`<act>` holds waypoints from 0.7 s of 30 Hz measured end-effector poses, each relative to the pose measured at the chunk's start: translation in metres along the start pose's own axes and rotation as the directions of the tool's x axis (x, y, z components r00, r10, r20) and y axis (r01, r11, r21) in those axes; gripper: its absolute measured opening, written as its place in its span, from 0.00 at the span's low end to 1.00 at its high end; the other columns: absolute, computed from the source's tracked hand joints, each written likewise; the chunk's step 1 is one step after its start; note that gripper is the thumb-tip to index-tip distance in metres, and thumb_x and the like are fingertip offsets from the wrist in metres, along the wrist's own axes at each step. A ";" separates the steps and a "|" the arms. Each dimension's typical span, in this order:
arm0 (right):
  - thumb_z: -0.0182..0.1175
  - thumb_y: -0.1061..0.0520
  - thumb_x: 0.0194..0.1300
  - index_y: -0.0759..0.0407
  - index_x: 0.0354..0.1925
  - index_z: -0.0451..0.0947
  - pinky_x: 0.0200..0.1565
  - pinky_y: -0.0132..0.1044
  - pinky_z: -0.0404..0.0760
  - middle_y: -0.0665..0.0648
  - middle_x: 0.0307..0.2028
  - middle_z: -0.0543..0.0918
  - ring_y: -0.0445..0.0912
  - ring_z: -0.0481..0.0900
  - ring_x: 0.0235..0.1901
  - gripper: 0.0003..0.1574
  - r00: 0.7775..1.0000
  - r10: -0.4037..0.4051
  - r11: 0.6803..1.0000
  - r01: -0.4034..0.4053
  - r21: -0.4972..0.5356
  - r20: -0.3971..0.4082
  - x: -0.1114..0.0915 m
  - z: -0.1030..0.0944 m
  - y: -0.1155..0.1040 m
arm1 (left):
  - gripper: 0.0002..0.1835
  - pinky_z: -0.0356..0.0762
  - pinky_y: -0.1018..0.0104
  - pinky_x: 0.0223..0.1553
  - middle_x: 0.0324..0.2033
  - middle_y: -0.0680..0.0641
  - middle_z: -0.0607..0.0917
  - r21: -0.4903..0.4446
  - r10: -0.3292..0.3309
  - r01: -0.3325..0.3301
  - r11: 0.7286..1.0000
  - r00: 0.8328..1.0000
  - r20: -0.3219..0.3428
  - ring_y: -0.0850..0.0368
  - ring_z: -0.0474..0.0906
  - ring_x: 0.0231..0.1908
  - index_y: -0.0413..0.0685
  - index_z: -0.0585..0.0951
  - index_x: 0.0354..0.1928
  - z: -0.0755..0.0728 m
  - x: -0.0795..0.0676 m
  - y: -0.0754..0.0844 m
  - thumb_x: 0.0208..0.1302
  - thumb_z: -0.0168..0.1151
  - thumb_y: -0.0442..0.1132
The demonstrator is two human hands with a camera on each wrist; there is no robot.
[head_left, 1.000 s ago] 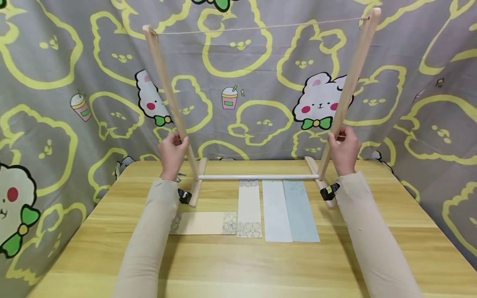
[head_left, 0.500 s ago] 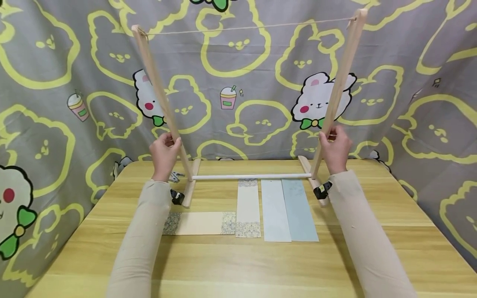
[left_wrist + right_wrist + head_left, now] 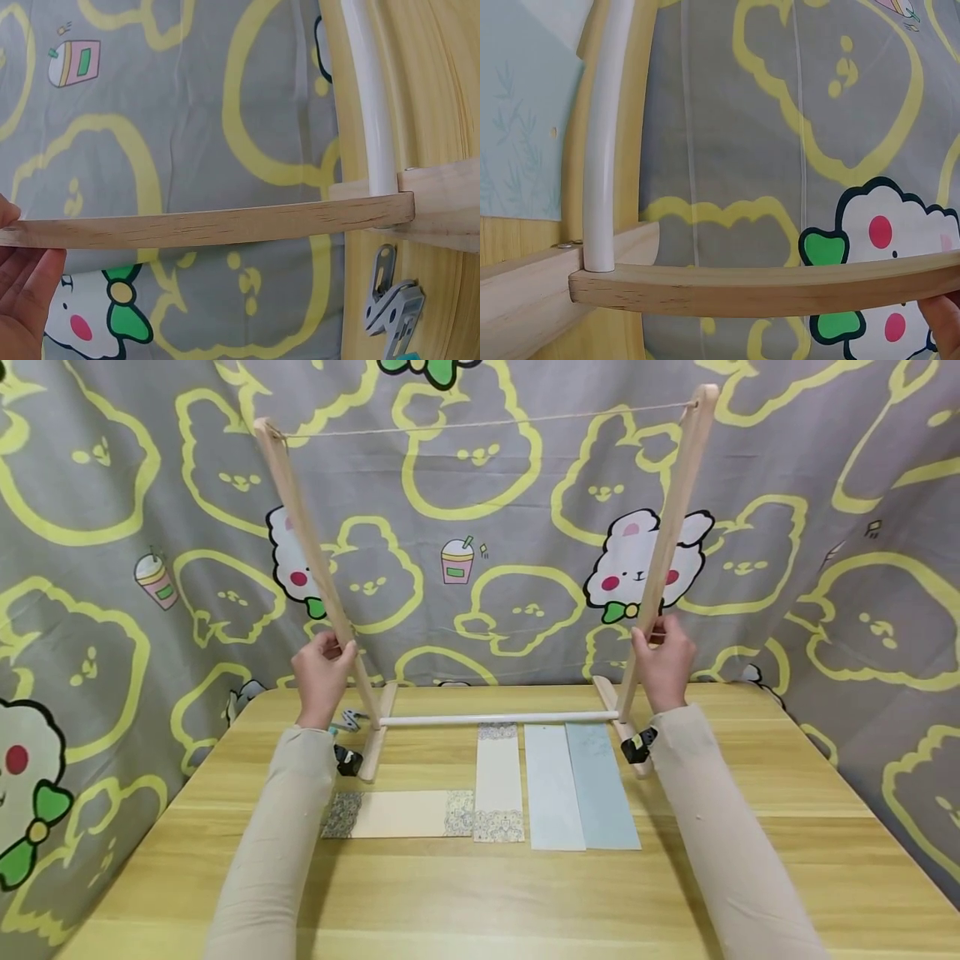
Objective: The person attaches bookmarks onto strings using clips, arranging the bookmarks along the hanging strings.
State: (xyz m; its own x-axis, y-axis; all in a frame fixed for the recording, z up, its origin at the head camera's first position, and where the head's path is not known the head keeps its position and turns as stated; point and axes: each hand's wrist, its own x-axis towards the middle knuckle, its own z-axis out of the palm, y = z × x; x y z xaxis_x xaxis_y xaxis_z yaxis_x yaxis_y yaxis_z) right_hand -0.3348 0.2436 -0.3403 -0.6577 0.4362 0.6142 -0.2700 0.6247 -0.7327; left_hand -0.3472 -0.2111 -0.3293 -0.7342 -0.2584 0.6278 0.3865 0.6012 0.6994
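Observation:
A wooden stand has two upright posts, a string (image 3: 480,425) tied between their tops, a white rod (image 3: 498,719) low down and two wooden feet (image 3: 378,735) on the table. My left hand (image 3: 322,672) pinches the left post (image 3: 303,527) low down, thumb in front. At about the same height, my right hand (image 3: 663,660) pinches the right post (image 3: 675,518). The left wrist view shows the left fingers (image 3: 30,300) around the post. Only a bit of the right hand (image 3: 943,322) appears in the right wrist view, touching the wood.
Several paper strips lie in front of the rod: a cream one (image 3: 405,814) sideways, another cream one (image 3: 498,768), a white one (image 3: 553,789) and a pale blue one (image 3: 602,785) lengthwise. Grey clips (image 3: 349,720) lie left of the stand. A patterned curtain (image 3: 495,610) hangs behind the table.
Both hands have shifted the stand to the left, gripping the posts throughout. More of the grey clips and of the sideways cream strip now shows. The strips stay in place.

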 end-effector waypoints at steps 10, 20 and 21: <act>0.61 0.60 0.63 0.69 0.41 0.74 0.41 0.49 0.81 0.67 0.39 0.81 0.57 0.81 0.39 0.13 1.000 -0.008 0.999 0.008 0.040 0.013 -0.004 0.005 -0.002 | 0.12 0.82 0.60 0.41 0.37 0.38 0.85 0.015 -0.020 0.020 1.000 1.000 -0.007 0.49 0.84 0.38 0.35 0.81 0.41 -0.005 0.001 -0.004 0.63 0.60 0.38; 0.63 0.60 0.61 0.70 0.38 0.74 0.41 0.50 0.80 0.68 0.36 0.82 0.58 0.81 0.37 0.13 0.998 -0.064 0.997 0.065 0.051 -0.022 -0.003 0.007 -0.003 | 0.13 0.82 0.58 0.39 0.36 0.38 0.85 0.009 -0.010 0.010 1.000 1.000 -0.010 0.49 0.84 0.37 0.34 0.81 0.41 -0.006 0.002 -0.005 0.63 0.60 0.39; 0.63 0.60 0.61 0.70 0.38 0.74 0.41 0.50 0.80 0.68 0.36 0.82 0.58 0.81 0.37 0.13 0.998 -0.063 0.996 0.064 0.054 -0.021 -0.003 0.007 -0.003 | 0.13 0.82 0.58 0.39 0.36 0.38 0.85 0.008 -0.011 0.011 1.000 1.000 -0.011 0.49 0.84 0.37 0.34 0.81 0.41 -0.006 0.002 -0.005 0.63 0.60 0.39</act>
State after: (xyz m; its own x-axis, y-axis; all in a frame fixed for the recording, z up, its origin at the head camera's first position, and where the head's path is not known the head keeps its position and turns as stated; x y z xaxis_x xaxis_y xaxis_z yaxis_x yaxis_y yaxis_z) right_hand -0.3370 0.2360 -0.3421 -0.6246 0.4090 0.6653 -0.3493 0.6157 -0.7064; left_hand -0.3471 -0.2195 -0.3296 -0.7324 -0.2732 0.6236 0.3738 0.6041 0.7038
